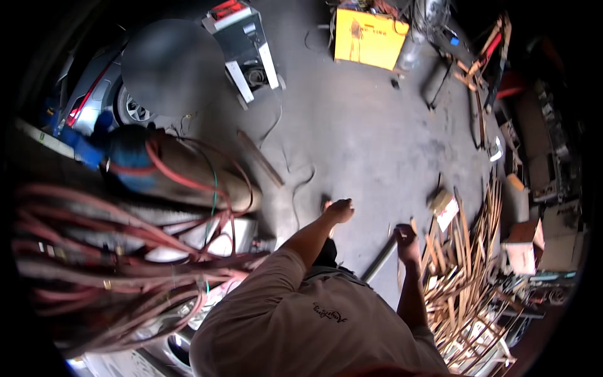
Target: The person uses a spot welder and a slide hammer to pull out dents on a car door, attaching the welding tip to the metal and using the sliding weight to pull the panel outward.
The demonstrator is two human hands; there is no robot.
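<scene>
In front of my body, above the grey floor, my left hand [341, 211] is closed with the fingers curled in; whether anything small is inside cannot be made out. My right hand [407, 236] is lower and farther right, in shadow, with its fingers curled. A straight, light grey metal bar [380, 259] runs from the fingers of that hand down toward my waist, and the hand appears closed on its upper end. My shirt hides the bar's lower end.
Wooden strips [463, 276] pile up at the right, beside a small box [445, 207]. Red hoses [119, 264] and a large gas cylinder [182, 166] fill the left. A wooden plank [260, 159] and a cable [295, 195] lie on the floor. Farther off stand a wheeled machine [248, 53] and a yellow box [370, 39].
</scene>
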